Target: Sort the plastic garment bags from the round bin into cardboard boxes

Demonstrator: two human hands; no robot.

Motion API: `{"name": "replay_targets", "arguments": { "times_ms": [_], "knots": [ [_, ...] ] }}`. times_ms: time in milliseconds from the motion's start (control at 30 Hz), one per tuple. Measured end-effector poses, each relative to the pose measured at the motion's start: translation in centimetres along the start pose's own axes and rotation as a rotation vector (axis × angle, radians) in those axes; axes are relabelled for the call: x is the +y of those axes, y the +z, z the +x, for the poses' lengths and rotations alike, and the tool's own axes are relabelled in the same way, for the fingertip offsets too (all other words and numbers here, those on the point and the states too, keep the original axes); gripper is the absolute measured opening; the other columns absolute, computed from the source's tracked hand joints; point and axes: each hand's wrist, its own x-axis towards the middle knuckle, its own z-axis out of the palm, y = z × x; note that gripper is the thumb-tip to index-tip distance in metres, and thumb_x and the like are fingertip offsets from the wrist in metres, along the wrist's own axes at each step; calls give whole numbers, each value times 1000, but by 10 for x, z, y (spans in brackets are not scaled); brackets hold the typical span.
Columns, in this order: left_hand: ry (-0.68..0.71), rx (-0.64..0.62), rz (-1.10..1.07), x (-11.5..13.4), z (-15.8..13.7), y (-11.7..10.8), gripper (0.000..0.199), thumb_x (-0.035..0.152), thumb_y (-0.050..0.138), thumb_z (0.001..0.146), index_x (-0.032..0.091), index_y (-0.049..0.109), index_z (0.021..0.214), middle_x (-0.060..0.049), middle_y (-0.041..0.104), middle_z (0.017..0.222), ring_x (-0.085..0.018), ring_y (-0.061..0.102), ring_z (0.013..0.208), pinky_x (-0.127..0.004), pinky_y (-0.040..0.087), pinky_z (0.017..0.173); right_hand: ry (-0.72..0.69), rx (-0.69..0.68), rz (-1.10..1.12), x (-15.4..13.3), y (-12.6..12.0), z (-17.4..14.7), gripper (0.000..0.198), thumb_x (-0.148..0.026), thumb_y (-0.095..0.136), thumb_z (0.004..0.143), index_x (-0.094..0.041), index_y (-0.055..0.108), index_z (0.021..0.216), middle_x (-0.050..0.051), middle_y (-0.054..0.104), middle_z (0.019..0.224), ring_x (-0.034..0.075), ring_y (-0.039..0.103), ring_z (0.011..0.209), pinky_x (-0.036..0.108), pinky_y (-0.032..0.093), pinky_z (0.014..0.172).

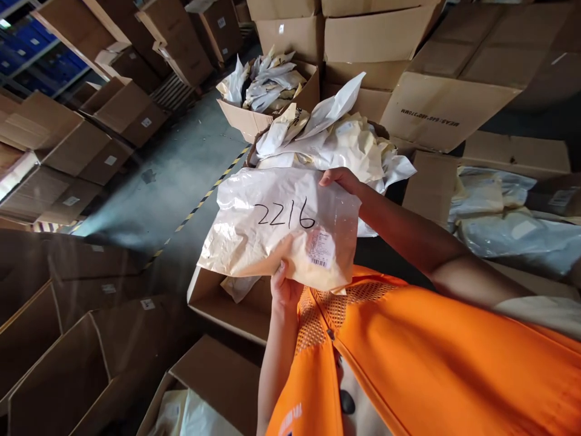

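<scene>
A pale, see-through plastic bag (245,242) is held up in front of me, with "2216" handwritten in black and a white barcode label (321,247) on its face. My right hand (342,180) pinches the bag's upper right edge, thumb on the front. At the lower edge my left hand (285,286) grips it, thumb on the front and the other fingers largely hidden behind. Just beyond the bag, a heap of similar plastic bags (349,142) overfills a carton. Below it, an open cardboard box (231,312) has a bag inside.
Another carton full of bags (272,82) stands farther back. Large cardboard boxes (376,33) are stacked behind, and bags (521,233) lie in a box at right. Several boxes (63,145) line the left. Striped tape (200,206) crosses the grey floor (181,151).
</scene>
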Motion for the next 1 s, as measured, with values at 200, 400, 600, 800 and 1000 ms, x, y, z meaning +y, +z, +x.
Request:
{"name": "replay_targets", "arguments": {
  "times_ms": [200,400,600,800,1000],
  "knots": [
    [11,1,-10,0,-11,-18,45,41,71,81,20,72,121,-11,70,131,-35,48,141,-48,40,119,-111,-149,38,15,-8,29,18,-31,62,65,-20,56,79,3,68,75,20,64,65,31,52,63],
    [136,242,46,35,-35,-121,45,49,63,88,41,62,132,3,59,146,-28,27,154,-52,34,124,-261,815,-394,54,-106,57,31,-31,65,76,-22,50,102,11,62,126,23,57,119,33,49,96],
    [-173,553,126,28,-14,-189,50,61,56,86,34,61,127,-11,59,142,-38,36,149,-61,36,119,189,991,-662,114,-159,43,28,-34,73,74,-13,61,88,18,66,91,32,63,93,38,51,73],
    [-128,389,276,-14,21,-118,31,23,77,80,27,65,108,-8,60,139,-35,44,145,-51,40,117,-68,579,-729,72,-125,24,19,-17,79,63,-18,66,77,3,72,92,21,64,92,27,48,83],
    [468,89,684,34,58,-16,100,3,96,40,28,62,131,-6,37,163,-30,3,158,-43,17,127,-350,-320,-1060,-17,-27,-23,17,-19,84,63,-18,74,77,-3,73,81,15,65,74,24,48,74]
  ]
}}
